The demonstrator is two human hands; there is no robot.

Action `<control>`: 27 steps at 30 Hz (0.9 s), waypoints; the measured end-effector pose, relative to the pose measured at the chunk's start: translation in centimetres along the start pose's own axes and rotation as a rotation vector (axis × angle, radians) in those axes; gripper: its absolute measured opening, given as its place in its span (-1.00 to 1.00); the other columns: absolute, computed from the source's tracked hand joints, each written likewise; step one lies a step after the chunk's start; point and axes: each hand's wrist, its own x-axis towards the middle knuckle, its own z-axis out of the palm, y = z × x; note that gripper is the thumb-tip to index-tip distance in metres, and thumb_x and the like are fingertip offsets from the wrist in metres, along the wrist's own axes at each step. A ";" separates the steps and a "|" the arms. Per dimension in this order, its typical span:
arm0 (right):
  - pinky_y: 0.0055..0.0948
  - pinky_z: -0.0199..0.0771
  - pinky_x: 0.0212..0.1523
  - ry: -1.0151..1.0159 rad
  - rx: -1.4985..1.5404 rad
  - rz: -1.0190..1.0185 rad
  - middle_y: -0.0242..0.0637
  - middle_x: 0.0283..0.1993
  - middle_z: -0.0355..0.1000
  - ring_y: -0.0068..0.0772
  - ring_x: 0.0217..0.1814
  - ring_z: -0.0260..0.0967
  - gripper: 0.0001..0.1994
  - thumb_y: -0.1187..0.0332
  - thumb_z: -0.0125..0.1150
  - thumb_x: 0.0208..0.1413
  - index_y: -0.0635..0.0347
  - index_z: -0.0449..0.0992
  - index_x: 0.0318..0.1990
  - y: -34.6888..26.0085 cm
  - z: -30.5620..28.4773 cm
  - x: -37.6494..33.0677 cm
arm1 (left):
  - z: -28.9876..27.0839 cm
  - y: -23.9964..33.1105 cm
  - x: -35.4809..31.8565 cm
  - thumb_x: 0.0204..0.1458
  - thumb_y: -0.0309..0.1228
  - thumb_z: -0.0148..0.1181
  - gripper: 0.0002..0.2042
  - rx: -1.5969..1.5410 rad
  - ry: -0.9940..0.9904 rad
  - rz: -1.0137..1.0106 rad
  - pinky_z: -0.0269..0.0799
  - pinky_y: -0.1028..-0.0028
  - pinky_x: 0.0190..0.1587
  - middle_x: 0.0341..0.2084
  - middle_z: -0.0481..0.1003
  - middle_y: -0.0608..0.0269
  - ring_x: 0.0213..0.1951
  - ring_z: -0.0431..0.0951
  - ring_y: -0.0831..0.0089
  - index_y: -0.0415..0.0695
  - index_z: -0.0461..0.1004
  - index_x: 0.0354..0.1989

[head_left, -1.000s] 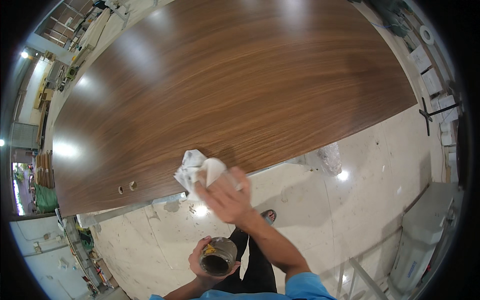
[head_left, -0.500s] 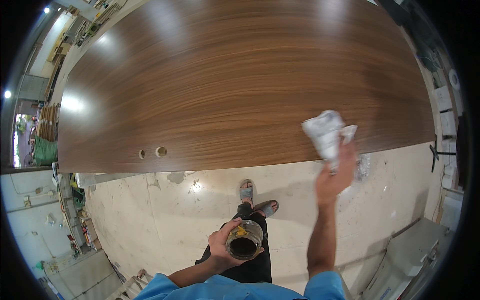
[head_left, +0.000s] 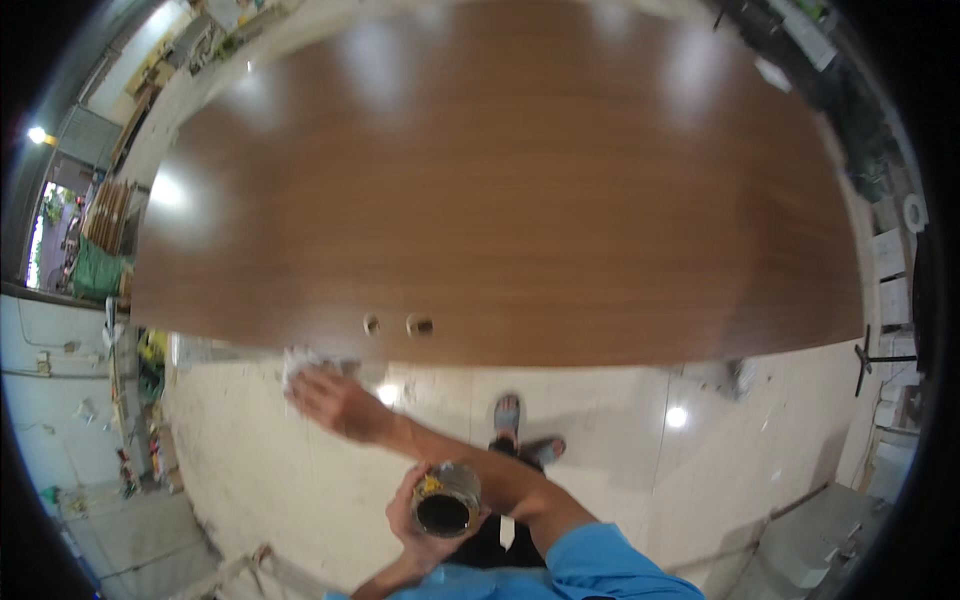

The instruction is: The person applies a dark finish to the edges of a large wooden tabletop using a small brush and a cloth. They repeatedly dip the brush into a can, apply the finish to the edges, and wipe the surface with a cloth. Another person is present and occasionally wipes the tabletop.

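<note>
My left hand (head_left: 403,518) is wrapped round an open, stained jar (head_left: 457,488), close to my body. Yellow smears mark its side, and its mouth looks dark. Reaching across to the left, my right hand (head_left: 338,405) presses a crumpled white cloth (head_left: 302,360) at the near edge of a large brown wood-grain panel (head_left: 560,220); part of the cloth is hidden by the fingers. Two round holes (head_left: 420,325) pierce the panel near that edge, to the right of the cloth. The picture is slightly blurred.
Below the panel lies a pale tiled floor (head_left: 600,440), where my sandalled feet (head_left: 508,415) stand. A grey cabinet-like box (head_left: 820,540) is at the lower right. Stacked boards (head_left: 107,215) and a green sack (head_left: 97,270) stand at the far left.
My right hand has swept the cloth from the panel's right side to its near left edge. The left hand with the jar has shifted slightly left and down in the picture.
</note>
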 end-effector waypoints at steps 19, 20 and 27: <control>-0.35 0.25 0.33 0.973 0.918 1.015 -0.12 0.38 0.17 -0.19 0.39 0.21 -0.18 0.71 0.14 -0.01 0.36 -0.06 0.44 -15.1 -25.5 -6.4 | 1.0 10.5 5.9 -0.25 -0.33 0.55 -0.26 -0.291 -0.297 0.016 0.50 0.37 0.03 -0.10 0.56 -0.01 -0.05 0.59 0.31 -0.33 0.35 0.16; -0.32 0.25 0.34 0.986 0.982 1.051 -0.11 0.38 0.16 -0.18 0.40 0.19 -0.19 0.69 0.14 0.01 0.35 -0.07 0.45 -15.5 -26.2 -6.4 | 1.9 10.9 5.6 -0.24 -0.34 0.54 -0.26 -0.307 -0.299 0.026 0.50 0.37 0.03 -0.10 0.56 0.00 -0.06 0.59 0.32 -0.33 0.35 0.16; -0.13 0.14 0.40 1.028 1.280 0.907 -0.08 0.39 0.13 -0.15 0.44 0.10 -0.30 0.43 0.06 0.15 0.30 -0.05 0.44 -16.8 -31.8 -6.8 | 6.1 14.1 5.5 -0.24 -0.39 0.55 -0.27 -0.398 -0.198 0.131 0.52 0.41 -0.01 -0.14 0.59 0.03 -0.09 0.60 0.38 -0.30 0.36 0.17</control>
